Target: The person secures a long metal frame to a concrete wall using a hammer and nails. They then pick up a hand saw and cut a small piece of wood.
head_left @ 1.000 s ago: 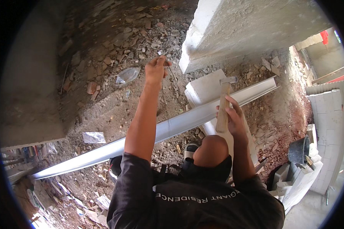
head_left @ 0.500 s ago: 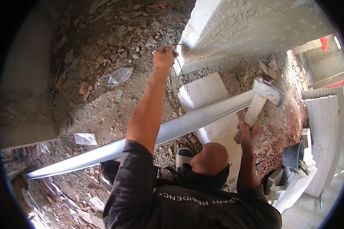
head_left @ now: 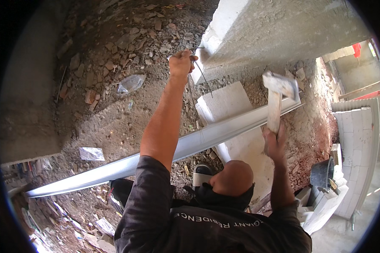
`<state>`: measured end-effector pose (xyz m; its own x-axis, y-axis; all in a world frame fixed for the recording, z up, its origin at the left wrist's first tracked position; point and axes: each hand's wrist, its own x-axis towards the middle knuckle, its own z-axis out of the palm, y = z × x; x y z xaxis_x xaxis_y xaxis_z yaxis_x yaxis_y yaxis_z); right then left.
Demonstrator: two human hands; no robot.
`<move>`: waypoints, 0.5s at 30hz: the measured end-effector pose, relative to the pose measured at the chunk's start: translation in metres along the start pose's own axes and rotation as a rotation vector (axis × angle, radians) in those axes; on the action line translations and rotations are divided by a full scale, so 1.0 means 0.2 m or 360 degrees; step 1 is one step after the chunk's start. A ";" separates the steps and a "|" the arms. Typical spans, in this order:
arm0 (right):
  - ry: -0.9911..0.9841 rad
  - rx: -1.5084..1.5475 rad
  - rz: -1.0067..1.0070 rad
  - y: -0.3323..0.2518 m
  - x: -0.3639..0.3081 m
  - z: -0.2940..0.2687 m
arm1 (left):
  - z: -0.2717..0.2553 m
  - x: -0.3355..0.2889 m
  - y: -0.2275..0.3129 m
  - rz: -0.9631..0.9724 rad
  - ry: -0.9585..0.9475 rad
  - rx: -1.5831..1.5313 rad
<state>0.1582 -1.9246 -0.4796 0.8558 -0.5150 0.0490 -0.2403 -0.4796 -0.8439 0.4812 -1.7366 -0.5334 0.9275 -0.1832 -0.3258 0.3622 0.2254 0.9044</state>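
My left hand [head_left: 181,63] is closed around a thin, bent metal rod [head_left: 204,77] beside the pale edge of the wall [head_left: 202,63]. One end of the rod reaches toward that edge; another runs down toward a white block [head_left: 228,99]. Thin strands hang below this hand. My right hand [head_left: 274,141] grips a hammer [head_left: 274,105] by its light handle, with the heavy head raised over the right end of a long metal channel [head_left: 211,132]. The channel slants across the view, passing over the block and a pale slab [head_left: 249,156].
Broken rubble [head_left: 131,42] covers the ground at the far left. A clear plastic bag [head_left: 131,84] and a plastic wrapper [head_left: 91,154] lie nearer. To the right are a black bucket [head_left: 321,173], white offcuts [head_left: 325,213] and a stack of pale blocks [head_left: 354,147].
My right hand has swung the hammer left and slightly up, turning its handle more upright. My left hand stays nearly in place with the rod.
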 end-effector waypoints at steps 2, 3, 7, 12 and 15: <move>-0.0111 -0.0454 -0.0389 -0.25 0.13 0.00 | 0.00 -0.01 0.00 0.0016 0.0027 -0.0023; -0.0225 -0.0565 -0.0333 -0.35 0.21 -0.02 | 0.02 -0.01 0.01 0.0030 0.0026 -0.0051; -0.0429 -0.1083 -0.0353 -0.68 0.46 0.01 | 0.02 0.00 0.00 0.0040 0.0020 -0.0109; -0.0371 -0.1410 -0.0877 -0.89 0.64 0.07 | 0.02 -0.01 -0.01 0.0059 0.0021 -0.0105; -0.0477 -0.1629 -0.0936 -1.00 0.71 0.09 | 0.02 -0.02 -0.01 0.0105 -0.0035 -0.0152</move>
<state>0.3366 -1.8898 -0.3131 0.9951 0.0893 0.0425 0.0856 -0.9928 0.0834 0.4772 -1.7396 -0.5332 0.9477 -0.1860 -0.2594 0.3087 0.3278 0.8929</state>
